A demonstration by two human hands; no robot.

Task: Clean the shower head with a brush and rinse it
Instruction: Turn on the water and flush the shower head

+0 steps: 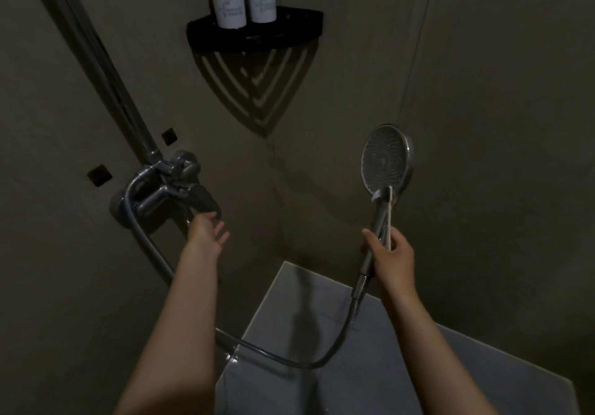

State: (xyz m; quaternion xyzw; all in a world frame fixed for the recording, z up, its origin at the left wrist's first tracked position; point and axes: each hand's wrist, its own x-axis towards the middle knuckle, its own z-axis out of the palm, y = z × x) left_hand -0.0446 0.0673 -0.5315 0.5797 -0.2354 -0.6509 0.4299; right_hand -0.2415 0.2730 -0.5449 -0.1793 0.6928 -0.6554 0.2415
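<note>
While the light was low, we noted the right hand [391,261] curled round the handle of the shower head [386,158], the thumb laid up along the chrome. The same grip pinned a pale slim brush [388,211] flat against the handle. Its bristled end lay at the neck, just under the round face.

- Shower head: held upright at right of centre, away from the wall, spray face turned toward the camera. We saw no water coming from it.
- Left hand [207,231]: fingers straight and loosely spread, holding nothing, reaching up to the end of the mixer lever [201,202]. We could not tell whether the fingertips touched the lever or sat just beneath it.
- Hose [289,361]: ran from the mixer down in a loop under both forearms, then up to the base of the handle.
- Riser pipe [106,70]: rose slantwise from the mixer toward the upper left.
- Corner shelf [299,28]: black, fixed in the wall corner above, carrying two dark bottles [228,2] with white labels, side by side and touching or nearly so.
- Ledge [322,318]: a white surface below the hands, wet where the hose crossed it.
- Wall: two small dark squares [169,136] left of the mixer.
</note>
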